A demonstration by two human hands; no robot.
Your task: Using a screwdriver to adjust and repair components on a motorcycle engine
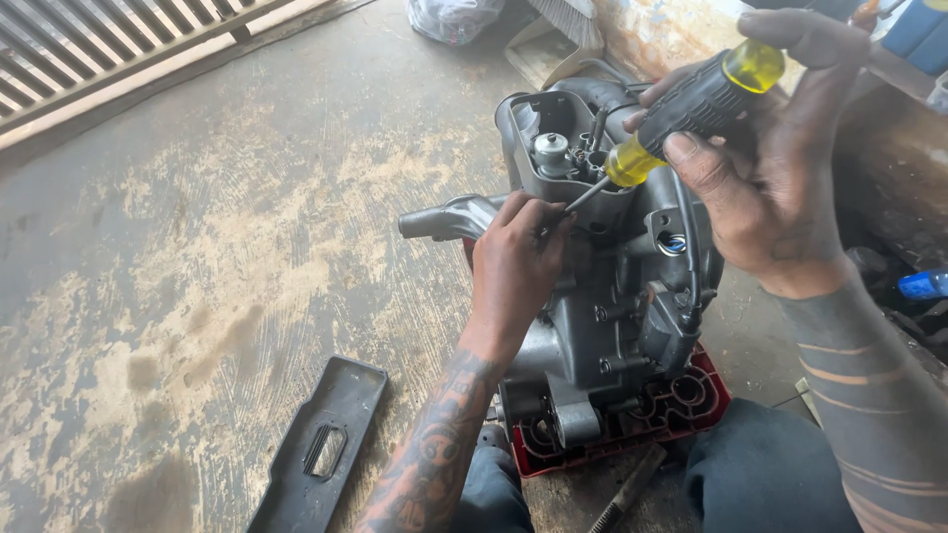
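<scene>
Judging by how things lay, the job was somewhere in the middle: the grey engine casing (602, 296) was stood on end on a red plastic base (691, 405) on the concrete floor (197, 247), its top cavity already opened up, and a flat black cover plate (326, 444) was left lying on the floor well apart to the left. The right hand (770, 158) was wrapped fully round the yellow-and-black handle of a screwdriver (691, 104), with the shaft angled down and to the left. The left hand (518, 257) was closed at the shaft's tip, fingertips pinched together right against the casing's rim, pretty much steadying it. Inside the cavity a small silver fitting (551, 150) was still seated, so more was probably left to be undone. What the tip was actually on couldn't be made out, since it was hidden behind the left fingers. The casing's far side was blocked by the right hand, the bench stuff at top right was cut off, and a rusty bar (627, 494) at the bottom edge was only half shown.
</scene>
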